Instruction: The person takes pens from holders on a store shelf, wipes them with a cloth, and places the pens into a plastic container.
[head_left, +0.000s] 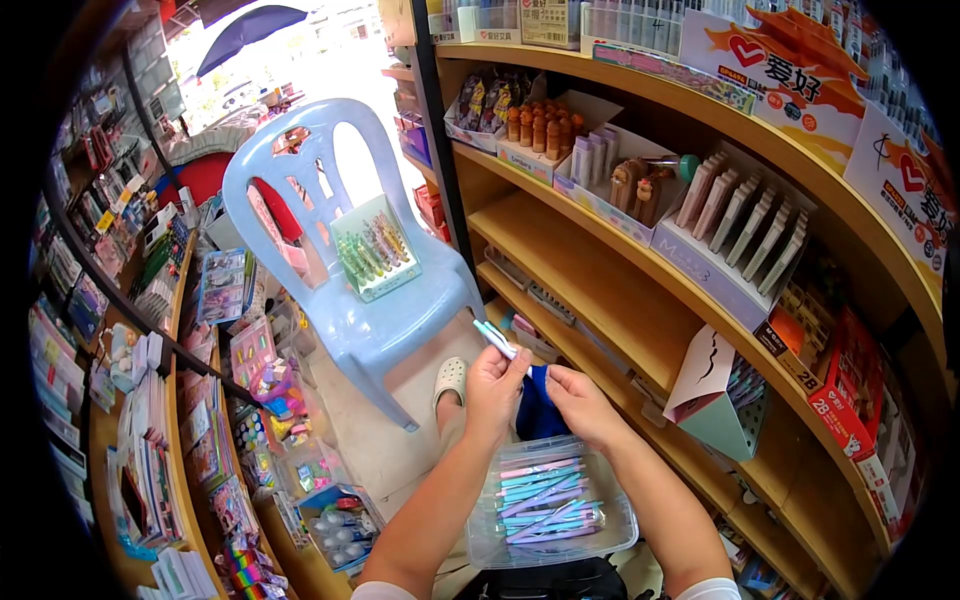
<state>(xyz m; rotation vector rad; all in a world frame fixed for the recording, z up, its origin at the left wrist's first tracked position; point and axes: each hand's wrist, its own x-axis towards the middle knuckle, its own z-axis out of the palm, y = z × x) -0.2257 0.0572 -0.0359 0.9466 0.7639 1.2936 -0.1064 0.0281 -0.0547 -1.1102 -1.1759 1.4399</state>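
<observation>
My left hand is closed around light blue and white pens, their ends sticking out past the fingers. Beside it, my right hand grips a dark blue cloth, which hangs between the two hands. Below them is a clear plastic box close to my body. Several pens in pale blue, purple and white lie in it, mostly crosswise.
A light blue plastic chair stands ahead, with a box of patterned pens on its seat. Wooden shelves with stationery boxes rise on the right. Crowded racks line the left. A foot in a white clog is on the floor.
</observation>
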